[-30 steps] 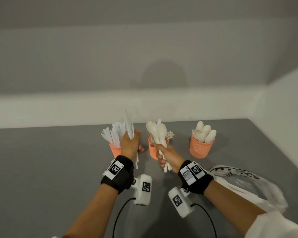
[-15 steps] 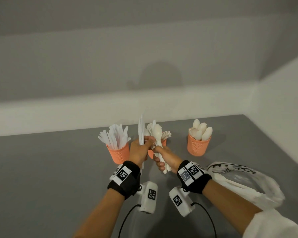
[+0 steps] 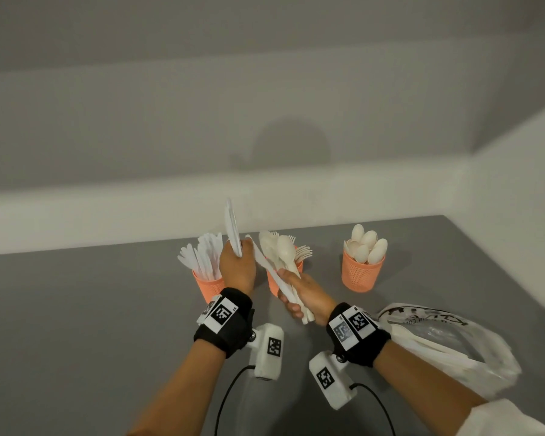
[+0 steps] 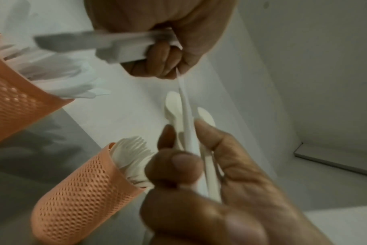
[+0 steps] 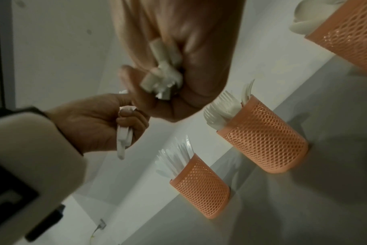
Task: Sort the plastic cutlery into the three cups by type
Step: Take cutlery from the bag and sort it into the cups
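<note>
From the head view, the left hand (image 3: 237,268) clenches white knives (image 3: 232,229) upright, just right of the knife cup (image 3: 209,286). Beside it the right hand (image 3: 309,299) grasps a mixed bundle (image 3: 282,262) in front of the fork cup (image 3: 273,283); the spoon cup (image 3: 361,275) stands well right of that grip, on the grey table (image 3: 76,309). Left wrist view: curled fingers (image 4: 157,61) wrap the knife handles, blurred. Right wrist view: handle ends (image 5: 161,81) poke from the closed right fist, both cups below.
</note>
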{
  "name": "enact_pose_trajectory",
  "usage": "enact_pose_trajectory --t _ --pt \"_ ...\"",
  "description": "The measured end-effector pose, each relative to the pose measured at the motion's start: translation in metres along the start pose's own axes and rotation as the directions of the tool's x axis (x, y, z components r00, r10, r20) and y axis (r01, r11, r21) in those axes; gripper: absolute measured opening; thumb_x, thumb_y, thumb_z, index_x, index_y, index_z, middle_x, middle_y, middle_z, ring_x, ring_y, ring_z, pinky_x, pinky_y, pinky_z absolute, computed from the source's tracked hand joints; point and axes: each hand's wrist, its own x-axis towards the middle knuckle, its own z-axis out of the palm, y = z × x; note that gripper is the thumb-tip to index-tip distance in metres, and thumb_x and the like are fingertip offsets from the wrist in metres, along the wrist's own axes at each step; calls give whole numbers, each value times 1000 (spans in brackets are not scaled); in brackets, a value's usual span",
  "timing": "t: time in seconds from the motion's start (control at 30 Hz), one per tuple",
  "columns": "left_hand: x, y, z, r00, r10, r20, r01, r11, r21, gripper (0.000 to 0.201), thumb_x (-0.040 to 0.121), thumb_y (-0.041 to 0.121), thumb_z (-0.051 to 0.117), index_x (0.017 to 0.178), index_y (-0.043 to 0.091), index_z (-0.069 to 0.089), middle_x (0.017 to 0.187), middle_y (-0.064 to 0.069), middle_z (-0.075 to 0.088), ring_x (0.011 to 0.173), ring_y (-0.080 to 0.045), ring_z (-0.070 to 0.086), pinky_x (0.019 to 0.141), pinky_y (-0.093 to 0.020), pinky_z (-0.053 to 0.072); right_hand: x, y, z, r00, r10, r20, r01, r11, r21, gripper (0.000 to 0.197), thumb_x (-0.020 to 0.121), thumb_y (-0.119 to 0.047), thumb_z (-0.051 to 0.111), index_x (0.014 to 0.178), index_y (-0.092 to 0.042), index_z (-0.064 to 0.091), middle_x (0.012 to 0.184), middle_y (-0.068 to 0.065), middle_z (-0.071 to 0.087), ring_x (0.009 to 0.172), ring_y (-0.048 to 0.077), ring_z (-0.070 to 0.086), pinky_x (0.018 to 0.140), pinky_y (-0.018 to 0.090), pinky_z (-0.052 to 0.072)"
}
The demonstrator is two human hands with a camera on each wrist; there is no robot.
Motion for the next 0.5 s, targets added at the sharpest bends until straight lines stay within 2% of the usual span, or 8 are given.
enact_pose_trajectory --t 0.03,0.1,0.17,0.27,0.33,0.4,0.5 --pt "-2 -2 1 1000 -14 -5 14 1000 -19 19 94 25 48 79 14 49 64 -2 49 63 -21 50 62 -33 43 1 1 0 999 -34 -33 34 999 -15 24 97 -34 43 88 -12 46 52 0 48 30 6 34 31 14 27" --pt "-8 -8 2 996 -80 47 83 994 -74 19 93 26 50 78 15 50 61 1 50 55 -16 49 53 -26 41 4 4 2 990 -114 -84 109 992 -57 22 98 -33 42 91 -13 49 56 2 48 30 6 35 31 15 28" --pt "-21 -12 5 985 -119 124 130 988 -86 20 91 27 55 78 12 54 56 4 50 43 -5 47 42 -16 36 8 8 5 972 -186 -142 177 982 -71 25 98 -32 42 102 -9 50 58 4 48 30 7 36 31 16 28" --pt "-41 -20 12 973 -136 189 165 975 -152 17 90 22 59 77 11 58 52 4 53 35 -1 46 34 -12 32 16 14 9 937 -272 -218 251 960 -121 31 98 -30 43 112 -5 54 54 3 50 32 8 39 33 18 30" --pt "-46 -25 15 977 -148 153 174 970 -171 16 90 18 58 77 9 59 53 1 52 37 -3 48 35 -12 34 18 19 10 921 -313 -230 277 944 -177 30 98 -28 43 115 -7 56 56 4 51 34 9 41 34 20 33" --pt "-44 -29 16 984 -133 116 148 980 -135 18 91 17 56 76 7 57 54 -2 52 44 -10 49 37 -12 35 19 23 9 920 -318 -230 275 940 -200 30 98 -28 44 117 -7 55 55 4 53 35 11 44 36 22 36" --pt "-39 -29 15 995 -75 72 82 991 -102 20 95 18 48 81 7 54 62 -4 57 56 -16 56 51 -19 46 21 27 6 928 -283 -242 247 954 -168 36 97 -28 45 122 -2 47 49 0 57 37 14 52 37 23 44"
